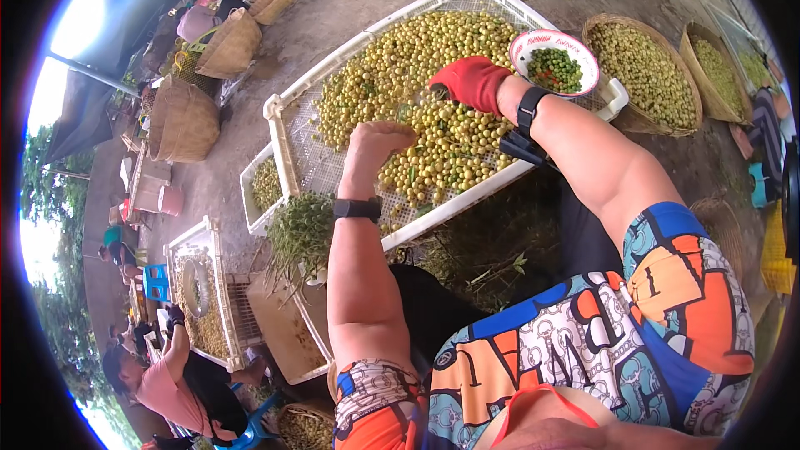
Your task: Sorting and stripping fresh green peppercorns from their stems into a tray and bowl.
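Observation:
A white plastic mesh tray (337,69) lies before me, spread with small round yellow-green fruits (400,62) and a few green leaves. My left hand (380,137), bare, is over the near left part of the fruits, its fingers bent together; whether something small is between them cannot be told. My right hand (470,84), in a red glove, is above the middle of the fruits with its fingers curled down; its fingertips are partly hidden. Beside the right wrist, a white enamel bowl with a red rim (587,56) holds small green fruits and several red ones.
Woven baskets of fruits (644,75) stand at the right. A bunch of cut green stems (300,231) lies by the tray's left corner, near a smaller white crate (247,200). Twigs lie below the tray's near edge. At lower left, a co-worker (181,387) sits by another tray (219,275).

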`<state>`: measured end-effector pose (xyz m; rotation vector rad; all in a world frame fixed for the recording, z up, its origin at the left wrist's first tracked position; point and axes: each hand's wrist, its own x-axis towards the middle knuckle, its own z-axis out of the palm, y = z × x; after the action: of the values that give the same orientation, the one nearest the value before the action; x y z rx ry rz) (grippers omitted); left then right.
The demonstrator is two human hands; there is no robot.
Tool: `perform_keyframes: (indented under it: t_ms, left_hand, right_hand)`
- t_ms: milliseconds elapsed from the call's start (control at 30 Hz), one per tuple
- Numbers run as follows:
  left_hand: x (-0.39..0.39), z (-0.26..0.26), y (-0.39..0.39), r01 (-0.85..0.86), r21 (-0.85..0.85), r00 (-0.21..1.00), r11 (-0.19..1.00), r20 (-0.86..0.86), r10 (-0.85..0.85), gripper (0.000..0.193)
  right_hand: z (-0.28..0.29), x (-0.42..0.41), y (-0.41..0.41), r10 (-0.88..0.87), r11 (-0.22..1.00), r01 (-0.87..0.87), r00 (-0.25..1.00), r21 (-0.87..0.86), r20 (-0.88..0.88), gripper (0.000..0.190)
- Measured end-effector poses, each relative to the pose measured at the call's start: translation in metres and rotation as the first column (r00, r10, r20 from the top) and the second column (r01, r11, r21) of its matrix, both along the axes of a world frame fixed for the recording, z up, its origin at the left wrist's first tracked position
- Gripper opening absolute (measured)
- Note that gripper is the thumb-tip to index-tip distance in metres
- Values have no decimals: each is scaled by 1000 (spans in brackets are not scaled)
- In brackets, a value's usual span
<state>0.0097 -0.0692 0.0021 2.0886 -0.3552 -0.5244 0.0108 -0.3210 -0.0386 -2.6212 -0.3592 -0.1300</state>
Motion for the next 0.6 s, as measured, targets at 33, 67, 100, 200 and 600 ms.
perform_keyframes:
  t_ms: [33, 67, 100, 200, 600]
  left_hand:
    - [3, -3, 2, -3, 35, 999, 999, 34, 2, 18]
    - [5, -5, 5, -6, 70, 998, 998, 68, 1, 18]
    - [8, -8, 9, -11, 103, 995, 995, 102, 0, 18]
    - [18, -14, 15, -20, 129, 997, 991, 81, 10, 17]
    - [-36, -95, -94, 103, 648, 757, 755, 441, -482, 26]
  right_hand:
    - [2, 1, -2, -32, 999, 31, 999, -36, -35, 18]
    - [3, -1, -8, -45, 991, 54, 996, -125, 73, 16]
    - [5, 2, -15, -142, 971, 146, 989, -188, 34, 21]
    - [5, 3, -33, -290, 952, 280, 955, 126, 61, 43]
    - [20, -8, -51, -558, 807, 497, 819, 321, 134, 32]
